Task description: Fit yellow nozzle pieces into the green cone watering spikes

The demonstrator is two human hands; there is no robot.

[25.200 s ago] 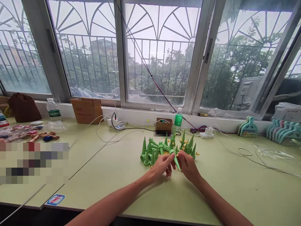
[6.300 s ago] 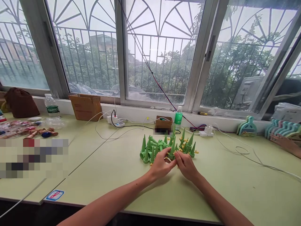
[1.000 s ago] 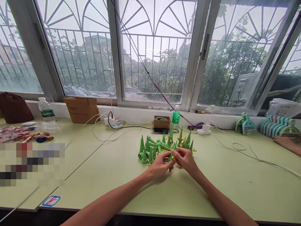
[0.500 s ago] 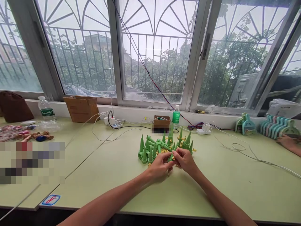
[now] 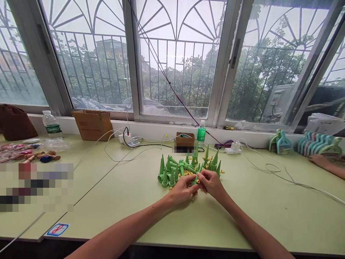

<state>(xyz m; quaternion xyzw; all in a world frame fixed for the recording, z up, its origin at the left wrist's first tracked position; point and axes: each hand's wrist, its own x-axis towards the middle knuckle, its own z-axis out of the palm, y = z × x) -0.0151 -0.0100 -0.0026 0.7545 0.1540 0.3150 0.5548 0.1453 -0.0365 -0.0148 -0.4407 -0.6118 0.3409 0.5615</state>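
Left hand (image 5: 182,190): clamped on green spike (image 5: 194,181). Right hand (image 5: 213,183): fingertips together on same spike, nearer the yellow fitting (image 5: 198,181). Spike: between hands; long axis largely masked by fingers. Green pieces (image 5: 182,167): piled just beyond. Against earliest frame: tip no longer points toward wearer.

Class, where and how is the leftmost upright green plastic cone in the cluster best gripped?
Probably the tapered upper part of that green plastic cone, pinched from its left: it points upward, while other green plastic pieces crowd its front and right.
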